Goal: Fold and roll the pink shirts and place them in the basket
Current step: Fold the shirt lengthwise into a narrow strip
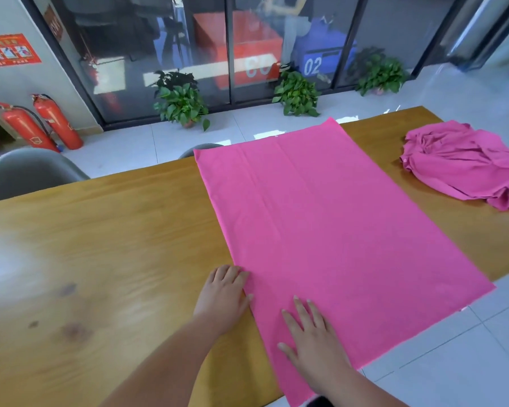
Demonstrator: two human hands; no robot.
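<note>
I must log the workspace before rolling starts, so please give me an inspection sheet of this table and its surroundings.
Surface: wooden table, dark knots at left.
Job's things: flat pink shirt folded into a long rectangle, overhanging the near right edge; crumpled pink shirt pile at far right; no basket seen.
Clutter: nothing seen.
Hands: left hand at the flat pink shirt's left edge, fingers curled, grip unclear; right hand flat on it.
Cables: nothing seen.
Surroundings: grey chairs, fire extinguishers, potted plants, glass wall.
</note>
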